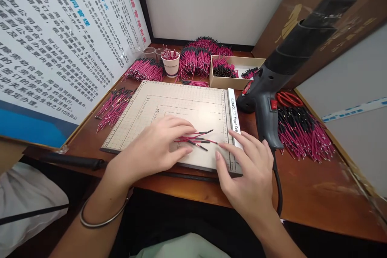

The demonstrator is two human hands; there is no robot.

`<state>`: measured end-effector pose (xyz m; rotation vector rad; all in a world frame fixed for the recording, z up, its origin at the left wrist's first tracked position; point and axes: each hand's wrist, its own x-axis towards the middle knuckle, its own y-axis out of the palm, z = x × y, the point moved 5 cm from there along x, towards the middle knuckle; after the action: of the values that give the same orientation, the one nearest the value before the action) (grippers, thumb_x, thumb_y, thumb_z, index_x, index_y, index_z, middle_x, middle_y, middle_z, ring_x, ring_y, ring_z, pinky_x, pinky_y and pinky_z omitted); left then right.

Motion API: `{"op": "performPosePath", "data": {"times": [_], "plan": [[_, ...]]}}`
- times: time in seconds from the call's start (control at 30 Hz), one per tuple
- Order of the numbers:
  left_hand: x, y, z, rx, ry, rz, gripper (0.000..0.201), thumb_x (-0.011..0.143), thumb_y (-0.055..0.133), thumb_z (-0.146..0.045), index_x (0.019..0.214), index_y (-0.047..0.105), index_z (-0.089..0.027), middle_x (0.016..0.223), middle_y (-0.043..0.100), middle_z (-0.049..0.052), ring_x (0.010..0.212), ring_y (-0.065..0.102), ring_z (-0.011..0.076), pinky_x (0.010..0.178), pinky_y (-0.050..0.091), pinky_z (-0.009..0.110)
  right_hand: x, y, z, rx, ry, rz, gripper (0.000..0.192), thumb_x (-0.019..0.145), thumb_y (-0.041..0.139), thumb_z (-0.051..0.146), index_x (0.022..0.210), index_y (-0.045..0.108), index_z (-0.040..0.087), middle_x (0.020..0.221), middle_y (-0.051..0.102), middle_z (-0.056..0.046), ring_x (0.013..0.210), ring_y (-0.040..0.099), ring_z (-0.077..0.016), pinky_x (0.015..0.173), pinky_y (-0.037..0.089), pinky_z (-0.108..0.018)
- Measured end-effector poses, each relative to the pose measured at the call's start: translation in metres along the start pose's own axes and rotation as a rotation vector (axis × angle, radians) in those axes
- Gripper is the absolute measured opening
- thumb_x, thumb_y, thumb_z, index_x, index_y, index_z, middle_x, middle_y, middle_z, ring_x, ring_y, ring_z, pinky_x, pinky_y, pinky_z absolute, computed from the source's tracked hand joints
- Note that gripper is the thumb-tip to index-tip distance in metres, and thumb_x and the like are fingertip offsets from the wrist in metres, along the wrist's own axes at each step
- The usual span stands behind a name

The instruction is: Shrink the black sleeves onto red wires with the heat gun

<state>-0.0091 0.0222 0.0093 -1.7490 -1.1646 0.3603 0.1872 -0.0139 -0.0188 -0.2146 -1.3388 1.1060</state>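
Note:
A small group of pink wires with black sleeves (199,141) lies fanned out on the paper cutter's board (196,109). My left hand (160,141) rests over the left part of these wires, its thumb and forefinger apart on either side of them. The wires' left ends are hidden under that hand. On the right, my right hand (249,161) has its fingers spread above the cutter's white edge strip (233,109). Its forefinger tip is at the black end of one wire, with the thumb slightly apart below.
Wire piles (196,58) lie behind the board, with more at left (115,107) and right (305,133). A paper cup (171,66) and a cardboard box (229,84) hold wires. A heat gun (269,88) stands at right beside red-handled pliers (290,98).

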Motion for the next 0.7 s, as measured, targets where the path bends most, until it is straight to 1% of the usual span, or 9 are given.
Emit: {"op": "performPosePath", "data": {"times": [0.07,0.13,0.2,0.3,0.43,0.5,0.6,0.7], "plan": [[0.001,0.007,0.001,0.038,0.005,-0.014,0.019,0.097,0.068,-0.02,0.115,0.075,-0.016,0.117,0.077,0.006,0.111,0.067,0.024,0.098,0.054,0.039,0.0,-0.001,0.001,0.012,0.01,-0.014,0.003,0.096,0.064,0.025,0.096,0.067,0.024,0.118,0.076,-0.007,0.121,0.067,-0.0335,0.113,0.041,-0.066],[0.003,0.011,0.002,0.068,0.019,-0.062,0.016,0.1,0.062,-0.017,0.108,0.076,-0.016,0.11,0.078,0.005,0.105,0.068,0.0234,0.094,0.054,0.039,0.0,-0.001,0.001,0.009,0.021,-0.011,0.006,0.097,0.064,0.026,0.093,0.066,0.024,0.115,0.076,-0.006,0.12,0.067,-0.0339,0.113,0.041,-0.067],[0.006,0.013,0.003,0.098,0.022,-0.126,0.017,0.101,0.06,-0.015,0.103,0.076,-0.016,0.106,0.078,0.005,0.101,0.068,0.0232,0.091,0.054,0.039,0.001,0.002,0.001,-0.034,0.017,0.023,0.009,0.098,0.062,0.03,0.098,0.069,0.023,0.119,0.075,-0.008,0.12,0.067,-0.0358,0.111,0.041,-0.069],[0.012,0.015,0.005,0.129,-0.001,-0.19,0.015,0.099,0.062,-0.013,0.098,0.077,-0.016,0.101,0.079,0.005,0.097,0.068,0.0245,0.086,0.054,0.04,0.001,0.006,0.002,-0.115,-0.002,0.081,0.021,0.1,0.058,0.034,0.112,0.07,0.021,0.127,0.072,-0.012,0.122,0.066,-0.0387,0.109,0.042,-0.071],[0.014,0.013,0.004,0.111,-0.009,-0.237,0.011,0.097,0.066,-0.014,0.094,0.076,-0.017,0.097,0.08,0.004,0.092,0.07,0.0242,0.083,0.053,0.04,0.001,0.006,0.003,-0.135,0.0,0.086,0.023,0.101,0.057,0.034,0.114,0.07,0.02,0.13,0.072,-0.013,0.123,0.066,-0.039,0.109,0.042,-0.07],[0.012,0.01,-0.001,0.111,0.009,-0.266,0.011,0.097,0.066,-0.012,0.094,0.076,-0.016,0.096,0.08,0.004,0.091,0.07,0.0235,0.084,0.053,0.039,0.001,0.005,0.004,-0.121,-0.001,0.07,0.021,0.1,0.059,0.034,0.113,0.07,0.02,0.129,0.072,-0.012,0.123,0.066,-0.0379,0.111,0.041,-0.069],[0.005,0.009,-0.014,0.145,0.082,-0.319,0.012,0.098,0.064,-0.01,0.097,0.075,-0.015,0.094,0.078,0.004,0.088,0.068,0.0218,0.083,0.052,0.038,0.0,0.003,0.005,-0.095,-0.009,0.047,0.018,0.099,0.062,0.032,0.11,0.07,0.021,0.127,0.073,-0.011,0.123,0.066,-0.0358,0.115,0.04,-0.066],[-0.001,0.015,-0.028,0.178,0.16,-0.328,0.014,0.099,0.061,-0.01,0.096,0.074,-0.015,0.091,0.078,0.003,0.085,0.065,0.0206,0.082,0.051,0.038,0.0,0.003,0.006,-0.074,-0.019,0.048,0.016,0.097,0.065,0.031,0.108,0.069,0.02,0.127,0.073,-0.012,0.122,0.066,-0.0353,0.116,0.04,-0.064]]}}
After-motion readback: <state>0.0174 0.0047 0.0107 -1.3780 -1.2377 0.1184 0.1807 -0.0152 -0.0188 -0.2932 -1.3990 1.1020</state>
